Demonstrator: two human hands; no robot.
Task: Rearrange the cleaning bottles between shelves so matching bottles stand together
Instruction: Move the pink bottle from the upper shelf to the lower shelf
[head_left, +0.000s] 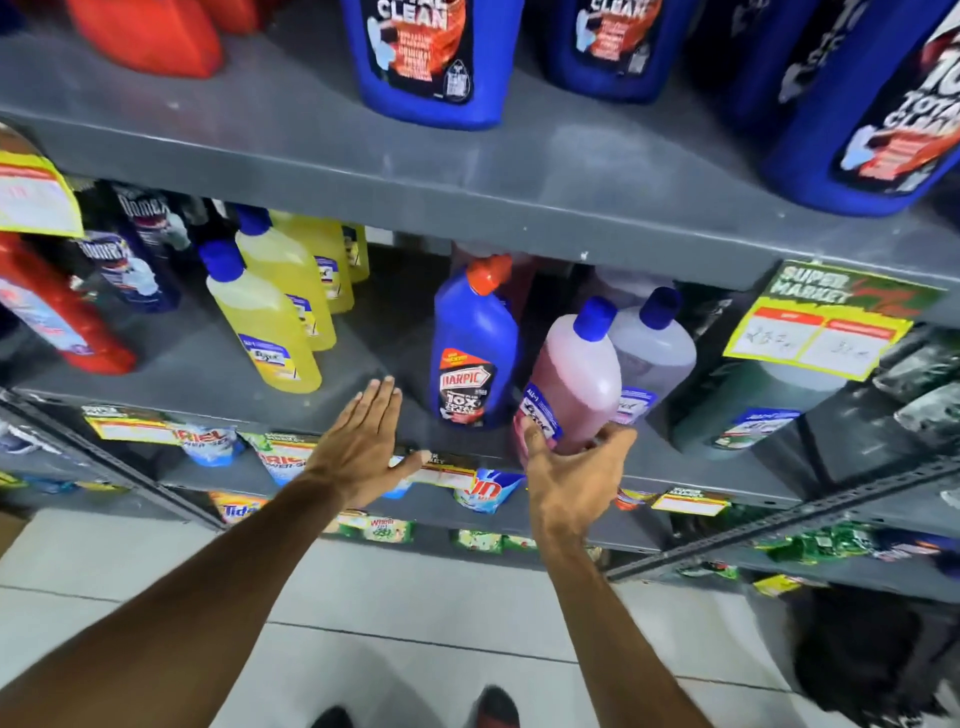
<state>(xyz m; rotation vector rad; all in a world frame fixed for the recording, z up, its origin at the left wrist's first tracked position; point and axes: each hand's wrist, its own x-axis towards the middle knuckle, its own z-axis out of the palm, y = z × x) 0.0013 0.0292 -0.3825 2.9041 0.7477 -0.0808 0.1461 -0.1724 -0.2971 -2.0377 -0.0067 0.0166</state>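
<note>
Right hand (566, 467): curled around the base of a pink bottle (576, 374) at the middle shelf (363, 400) front edge, thumb on the label, fingers wrapped round the far side.
Left hand (358, 441): spread flat with nothing held, hovering just in front of the shelf edge.
Pink bottle: tilted, leaning beside a lilac bottle (654, 348) of the same shape.
Odd one out: a blue Harpic bottle (470, 353) is parked right next to the pink one, while matching big blue bottles (426, 57) are kept on the upper shelf (so probably misplaced).
Sorted already: yellow bottles (275, 306) are lined up together.
Progress: judged as partway, with the Harpic stray and pink grouping left to sort.
</note>
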